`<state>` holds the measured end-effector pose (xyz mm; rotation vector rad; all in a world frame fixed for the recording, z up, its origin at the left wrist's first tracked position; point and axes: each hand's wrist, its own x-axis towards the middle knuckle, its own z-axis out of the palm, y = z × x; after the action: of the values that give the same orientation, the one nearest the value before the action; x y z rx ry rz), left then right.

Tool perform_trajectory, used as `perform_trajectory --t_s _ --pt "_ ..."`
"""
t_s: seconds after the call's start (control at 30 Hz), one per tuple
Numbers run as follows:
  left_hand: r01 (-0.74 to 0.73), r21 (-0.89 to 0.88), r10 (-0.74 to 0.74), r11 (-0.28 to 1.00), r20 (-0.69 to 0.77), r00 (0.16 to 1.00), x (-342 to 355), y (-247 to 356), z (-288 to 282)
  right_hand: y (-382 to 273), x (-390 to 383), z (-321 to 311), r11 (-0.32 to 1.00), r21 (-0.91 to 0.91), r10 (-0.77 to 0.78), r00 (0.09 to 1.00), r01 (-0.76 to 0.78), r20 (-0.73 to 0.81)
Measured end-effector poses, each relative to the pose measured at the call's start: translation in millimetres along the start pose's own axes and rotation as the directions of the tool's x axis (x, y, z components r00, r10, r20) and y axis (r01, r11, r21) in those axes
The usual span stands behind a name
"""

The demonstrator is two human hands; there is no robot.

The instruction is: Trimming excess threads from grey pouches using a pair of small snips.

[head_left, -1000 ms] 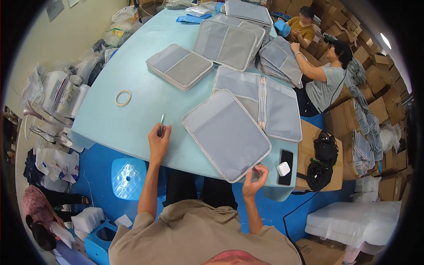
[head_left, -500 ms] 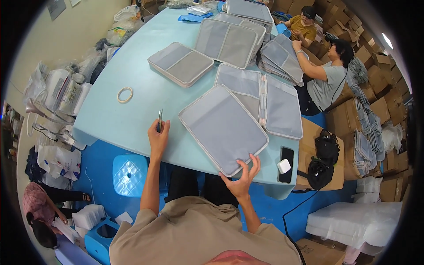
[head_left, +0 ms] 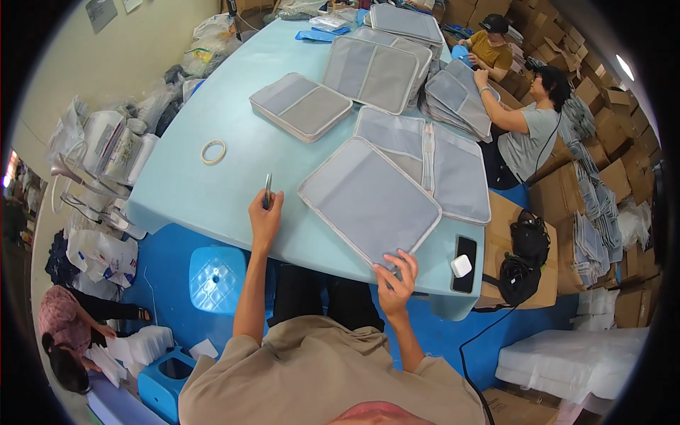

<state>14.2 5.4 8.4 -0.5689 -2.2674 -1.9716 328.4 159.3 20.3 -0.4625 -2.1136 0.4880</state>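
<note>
My left hand (head_left: 265, 217) is closed around small metal thread snips (head_left: 268, 193), their blades pointing away from me over the table. A flat grey fabric case (head_left: 370, 202) with pale piping lies at a slant near the table's front edge. At its near corner, my right hand (head_left: 398, 285) grips the edge between thumb and fingers. Just beyond, partly under this case, another grey case (head_left: 457, 173) lies opened out with its zip strip up the middle. A closed, thicker grey case (head_left: 301, 106) rests farther left.
Stacks of grey cases (head_left: 372, 71) stand at the far side of the pale blue table (head_left: 184, 191). A tape roll (head_left: 212, 151) lies left; a phone (head_left: 464, 278) with a white box is at right. Co-workers sit beyond the right edge. A blue stool (head_left: 217, 279) stands at lower left.
The view has shifted slightly, so the table sits a little farther right. My right hand's fingers have drawn closer together at the case's corner. The left hand still holds the snips.
</note>
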Motion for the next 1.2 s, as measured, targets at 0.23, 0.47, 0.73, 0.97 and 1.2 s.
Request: perform_trajectory --t_s 0.23,0.47,0.73,0.97,1.2 --pt "0.03 -0.01 -0.029 1.0 0.042 0.999 0.7 5.1 -3.9 -18.6 22.3 -6.1 0.997 0.062 -0.04 0.995 0.046 -0.091" --pt "0.018 -0.051 -0.017 0.999 0.032 0.999 -0.5 2.9 -3.4 -40.8 76.6 -32.3 0.981 0.191 0.008 0.982 0.028 -0.189" --pt "-0.004 -0.038 0.004 0.999 0.013 1.0 2.6 -7.3 -3.4 -49.4 108.2 -59.0 0.948 0.305 -0.016 0.968 0.094 -0.249" --pt "-0.06 -0.235 0.058 0.97 -0.017 0.998 2.6 -18.6 0.6 -61.9 114.4 -65.1 0.937 0.272 -0.148 0.954 0.22 -0.261" --pt "0.074 -0.085 -0.077 0.994 -0.035 0.996 6.0 -29.2 1.0 -63.2 134.8 -87.2 0.878 0.432 -0.084 0.955 0.205 -0.283"
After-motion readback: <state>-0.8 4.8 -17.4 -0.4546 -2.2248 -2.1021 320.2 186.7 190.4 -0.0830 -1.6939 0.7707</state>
